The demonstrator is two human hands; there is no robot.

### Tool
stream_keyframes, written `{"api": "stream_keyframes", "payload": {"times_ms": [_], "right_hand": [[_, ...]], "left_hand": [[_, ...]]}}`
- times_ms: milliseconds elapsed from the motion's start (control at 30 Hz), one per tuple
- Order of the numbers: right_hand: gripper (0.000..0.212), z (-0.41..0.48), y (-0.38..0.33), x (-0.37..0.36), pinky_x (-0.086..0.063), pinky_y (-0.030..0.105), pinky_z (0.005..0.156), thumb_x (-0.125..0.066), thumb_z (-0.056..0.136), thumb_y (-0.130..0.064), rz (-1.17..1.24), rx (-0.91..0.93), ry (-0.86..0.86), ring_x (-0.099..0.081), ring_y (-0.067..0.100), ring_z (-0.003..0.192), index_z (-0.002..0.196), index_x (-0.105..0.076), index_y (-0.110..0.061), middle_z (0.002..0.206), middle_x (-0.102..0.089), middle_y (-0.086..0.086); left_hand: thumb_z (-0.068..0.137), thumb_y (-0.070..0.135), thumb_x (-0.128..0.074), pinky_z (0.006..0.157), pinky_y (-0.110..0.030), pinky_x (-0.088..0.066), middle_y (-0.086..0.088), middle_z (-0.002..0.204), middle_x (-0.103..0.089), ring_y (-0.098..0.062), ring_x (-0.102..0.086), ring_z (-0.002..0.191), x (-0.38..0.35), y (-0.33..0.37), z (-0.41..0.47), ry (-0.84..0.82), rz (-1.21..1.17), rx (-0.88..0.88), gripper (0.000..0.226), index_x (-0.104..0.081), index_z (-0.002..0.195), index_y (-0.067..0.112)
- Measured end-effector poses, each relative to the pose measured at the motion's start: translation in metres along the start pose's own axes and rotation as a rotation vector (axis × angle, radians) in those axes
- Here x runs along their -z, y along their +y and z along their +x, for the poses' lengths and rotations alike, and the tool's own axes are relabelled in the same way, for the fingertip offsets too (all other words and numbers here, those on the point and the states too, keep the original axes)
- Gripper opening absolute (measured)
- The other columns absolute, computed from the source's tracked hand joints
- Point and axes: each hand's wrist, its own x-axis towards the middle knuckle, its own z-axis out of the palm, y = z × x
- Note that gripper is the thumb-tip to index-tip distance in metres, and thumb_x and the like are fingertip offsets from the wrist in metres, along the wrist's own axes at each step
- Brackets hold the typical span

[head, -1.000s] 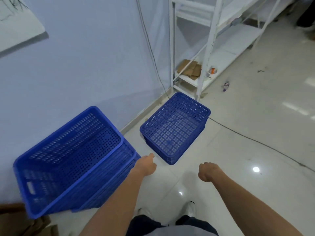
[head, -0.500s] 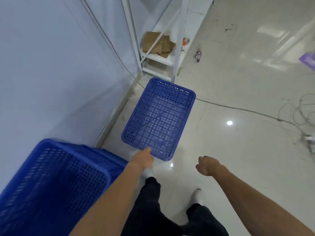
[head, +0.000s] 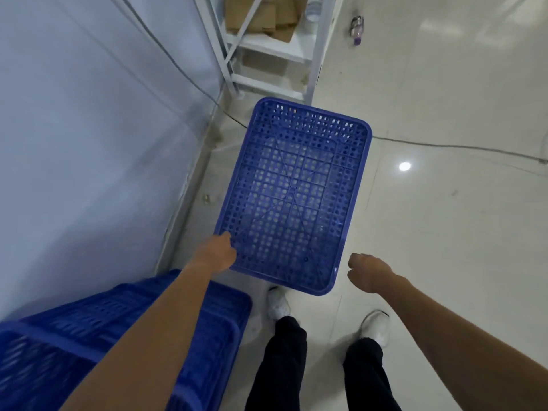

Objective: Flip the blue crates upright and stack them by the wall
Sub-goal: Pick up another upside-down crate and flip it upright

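Note:
A blue perforated crate (head: 292,197) stands upright on the pale floor close to the wall (head: 89,143), its open top facing me and nothing inside. A stack of blue crates (head: 89,345) sits against the wall at the lower left, partly behind my left arm. My left hand (head: 215,256) hovers over the single crate's near left corner, fingers curled under with nothing in them. My right hand (head: 369,272) hangs loosely fisted just right of the crate's near right corner, apart from it.
A white metal rack (head: 267,54) with flattened cardboard (head: 261,16) stands just beyond the crate. A small bottle (head: 357,31) lies on the floor to its right. A thin cable (head: 444,145) runs across the floor behind the crate. My feet (head: 278,304) are at its near edge.
I have stepped forward: the single crate now lies right below my hands, and the stack has slid to the lower left edge. Both hands stay curled and hold nothing.

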Motion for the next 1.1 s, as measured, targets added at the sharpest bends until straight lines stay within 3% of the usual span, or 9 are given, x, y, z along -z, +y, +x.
{"api": "stream_keyframes", "payload": {"times_ms": [133,267,367,567,667,767,867,1000,1100], "right_hand": [[0.041,0.064,0.008,-0.018,-0.043,0.031,0.082,-0.042,0.096,-0.033,0.039,-0.071,0.021,-0.057,0.028,0.113,0.128,-0.048,-0.009,0.13,-0.057,0.01],[0.045,0.118,0.022,-0.034,-0.04,0.032,0.076,-0.042,0.096,-0.039,0.181,-0.152,0.077,-0.058,0.033,0.106,0.128,-0.045,-0.006,0.127,-0.058,0.015],[0.035,0.15,0.022,-0.04,-0.04,0.034,0.072,-0.043,0.096,-0.035,0.315,-0.166,0.19,-0.054,0.03,0.087,0.12,-0.046,-0.01,0.116,-0.062,0.016],[0.02,0.177,0.017,-0.054,-0.037,0.036,0.058,-0.051,0.092,-0.029,0.468,-0.222,0.444,-0.05,0.026,0.063,0.096,-0.039,-0.013,0.084,-0.057,0.007],[0.027,0.182,0.016,-0.062,-0.039,0.037,0.061,-0.053,0.092,-0.03,0.568,-0.259,0.49,-0.052,0.03,0.069,0.103,-0.038,-0.012,0.089,-0.056,0.007],[0.035,0.186,0.01,-0.063,-0.04,0.037,0.066,-0.053,0.094,-0.023,0.588,-0.26,0.456,-0.053,0.033,0.077,0.12,-0.037,-0.006,0.091,-0.052,0.008],[0.032,0.186,0.013,-0.062,-0.041,0.037,0.067,-0.052,0.095,-0.021,0.569,-0.268,0.423,-0.054,0.034,0.079,0.117,-0.038,-0.004,0.089,-0.052,0.01],[0.027,0.18,0.031,-0.06,-0.041,0.035,0.066,-0.052,0.095,-0.023,0.508,-0.267,0.387,-0.053,0.032,0.077,0.11,-0.039,-0.005,0.088,-0.055,0.01],[0.023,0.175,0.056,-0.066,-0.039,0.034,0.065,-0.05,0.094,-0.023,0.457,-0.298,0.388,-0.052,0.031,0.075,0.105,-0.039,-0.006,0.091,-0.058,0.011]], "left_hand": [[0.098,0.022,-0.043,0.087,-0.043,-0.053,-0.016,0.111,-0.062,-0.03,-0.06,0.096,-0.017,-0.02,0.065,0.027,0.026,0.063,0.03,-0.054,0.116,0.002],[0.099,0.028,-0.043,0.092,-0.044,-0.05,-0.019,0.123,-0.056,-0.035,-0.058,0.107,-0.032,-0.035,0.115,0.09,0.036,0.108,0.039,-0.047,0.127,0.0],[0.099,0.026,-0.043,0.09,-0.045,-0.049,-0.02,0.121,-0.056,-0.035,-0.058,0.103,-0.046,-0.045,0.14,0.137,0.054,0.084,0.038,-0.044,0.128,0.001],[0.097,0.011,-0.05,0.061,-0.037,-0.04,-0.021,0.103,-0.062,-0.029,-0.057,0.074,-0.072,-0.062,0.16,0.322,0.048,0.018,0.037,-0.038,0.129,-0.001],[0.095,0.008,-0.051,0.062,-0.034,-0.036,-0.021,0.103,-0.061,-0.021,-0.047,0.068,-0.078,-0.063,0.167,0.351,-0.021,0.052,0.029,-0.044,0.123,0.001],[0.093,0.009,-0.053,0.069,-0.035,-0.039,-0.022,0.111,-0.06,-0.032,-0.059,0.087,-0.076,-0.057,0.172,0.305,-0.008,0.097,0.033,-0.045,0.124,0.001],[0.092,0.01,-0.054,0.074,-0.038,-0.044,-0.022,0.116,-0.059,-0.037,-0.061,0.098,-0.072,-0.05,0.171,0.251,0.004,0.133,0.037,-0.043,0.127,0.001],[0.092,0.009,-0.053,0.074,-0.04,-0.049,-0.021,0.107,-0.063,-0.031,-0.059,0.085,-0.083,-0.04,0.161,0.261,0.008,0.127,0.029,-0.046,0.12,0.002],[0.093,0.009,-0.053,0.065,-0.035,-0.041,-0.02,0.103,-0.063,-0.023,-0.05,0.073,-0.104,-0.024,0.15,0.254,0.008,0.12,0.03,-0.044,0.121,0.002]]}}
